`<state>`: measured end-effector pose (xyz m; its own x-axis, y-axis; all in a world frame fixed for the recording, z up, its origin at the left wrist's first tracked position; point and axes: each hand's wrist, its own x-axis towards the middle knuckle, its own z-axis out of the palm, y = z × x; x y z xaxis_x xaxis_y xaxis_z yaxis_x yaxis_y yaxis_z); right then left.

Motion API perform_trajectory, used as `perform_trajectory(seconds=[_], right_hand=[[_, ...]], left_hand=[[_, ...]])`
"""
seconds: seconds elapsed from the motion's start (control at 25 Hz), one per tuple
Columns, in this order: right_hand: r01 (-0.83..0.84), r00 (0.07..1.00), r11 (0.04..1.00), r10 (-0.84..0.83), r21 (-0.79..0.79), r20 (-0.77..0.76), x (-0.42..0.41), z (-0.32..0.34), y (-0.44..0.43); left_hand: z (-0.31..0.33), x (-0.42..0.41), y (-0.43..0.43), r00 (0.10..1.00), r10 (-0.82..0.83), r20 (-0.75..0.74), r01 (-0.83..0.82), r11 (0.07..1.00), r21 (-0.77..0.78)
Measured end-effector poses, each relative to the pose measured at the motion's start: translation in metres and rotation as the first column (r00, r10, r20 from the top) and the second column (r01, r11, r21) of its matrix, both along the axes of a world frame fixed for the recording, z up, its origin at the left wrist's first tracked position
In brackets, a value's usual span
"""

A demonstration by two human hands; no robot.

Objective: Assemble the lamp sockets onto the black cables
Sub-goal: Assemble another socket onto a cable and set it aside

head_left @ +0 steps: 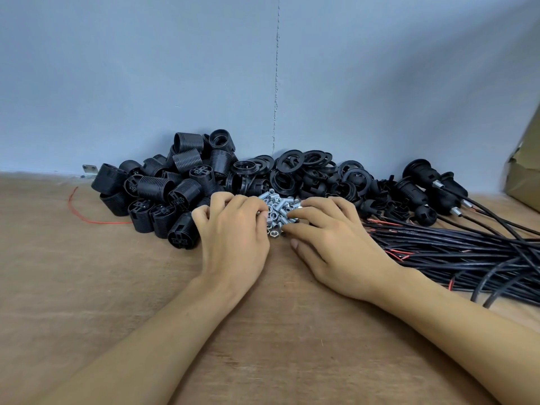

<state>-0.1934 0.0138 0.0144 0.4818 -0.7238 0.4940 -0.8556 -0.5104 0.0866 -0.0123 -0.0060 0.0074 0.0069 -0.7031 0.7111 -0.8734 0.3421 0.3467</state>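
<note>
While black cables (455,252) fan over the right edge of the table (117,287) and socket shells (163,197) heap rear-left, hands meet at the metal-fitting pile (280,211), rear centre. L hand (233,229) fingers curl in, grip unclear; R hand (330,232) fingers spread, holding nothing. Risk: raking may scatter nuts under cables.

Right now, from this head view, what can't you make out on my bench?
Head view only:
Left hand: its fingers curl under into the metal hardware; whether they pinch a piece is hidden.
Black cables: far ends cut off by the right edge.
Cardboard box: mostly cut off by the right edge.
</note>
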Motion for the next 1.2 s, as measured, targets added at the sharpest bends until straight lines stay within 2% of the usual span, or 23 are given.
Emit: perform_trajectory(seconds=[0.12, 0.32, 0.52, 0.8, 1.0, 1.2], right_hand=[[0.032, 0.999, 0.996, -0.032, 0.079, -0.008, -0.001, -0.001, -0.001], [0.06, 0.998, 0.987, -0.06, 0.147, -0.009, -0.001, -0.002, -0.003], [0.067, 0.998, 0.983, -0.068, 0.172, 0.0, -0.001, 0.0, -0.003], [0.053, 0.997, 0.988, -0.06, 0.143, 0.045, -0.002, -0.001, -0.001], [0.045, 0.997, 0.987, -0.053, 0.157, 0.047, -0.002, -0.002, -0.002], [0.04, 0.995, 0.993, -0.05, 0.115, 0.086, -0.002, -0.002, -0.002]], left_hand=[[0.0, 0.002, 0.0, 0.996, -0.011, -0.086, 0.014, 1.0, 0.028], [0.002, 0.001, 0.001, 0.992, -0.065, -0.113, 0.066, 0.998, 0.004], [0.003, -0.003, 0.006, 0.974, -0.186, -0.131, 0.171, 0.978, -0.119], [0.0, -0.016, 0.02, 0.936, -0.346, -0.064, 0.316, 0.907, -0.279], [-0.001, -0.015, 0.018, 0.917, -0.376, -0.137, 0.344, 0.915, -0.21], [-0.001, -0.013, 0.017, 0.942, -0.306, -0.14, 0.285, 0.946, -0.155]])
